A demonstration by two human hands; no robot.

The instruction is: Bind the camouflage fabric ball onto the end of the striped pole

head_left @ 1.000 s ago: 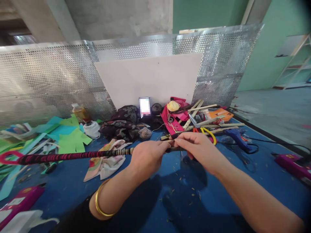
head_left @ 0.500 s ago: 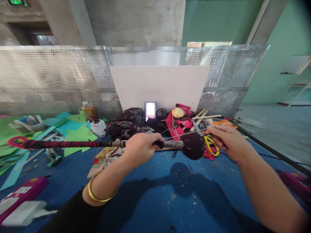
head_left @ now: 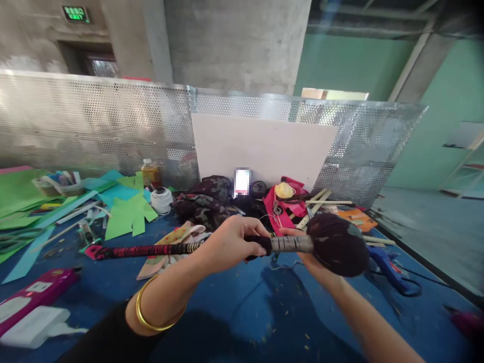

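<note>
My left hand (head_left: 236,242) is closed around a wrapped stick (head_left: 147,250) that lies level in front of me. Pink, black and pale windings cover its left part. On its right end is a round head of dark patterned cloth (head_left: 339,246), with a grey thread-wound neck (head_left: 291,244) beside it. Behind and below that neck is my right hand (head_left: 317,269), close to the stick. Its fingers are mostly hidden, so I cannot tell what they hold. A loose loop of thread (head_left: 289,265) shows beneath the neck.
On the blue table lie dark patterned cloth (head_left: 202,204), a white thread spool (head_left: 162,200), pink fabric with a yellow yarn ball (head_left: 284,190), and green paper (head_left: 124,217). A blue glue gun (head_left: 387,267) lies at right, a purple power strip (head_left: 38,295) at left.
My right hand has moved left, from pulling a taut thread beyond the head to behind the neck. The stick has shifted right and down. The yellow-handled scissors no longer show.
</note>
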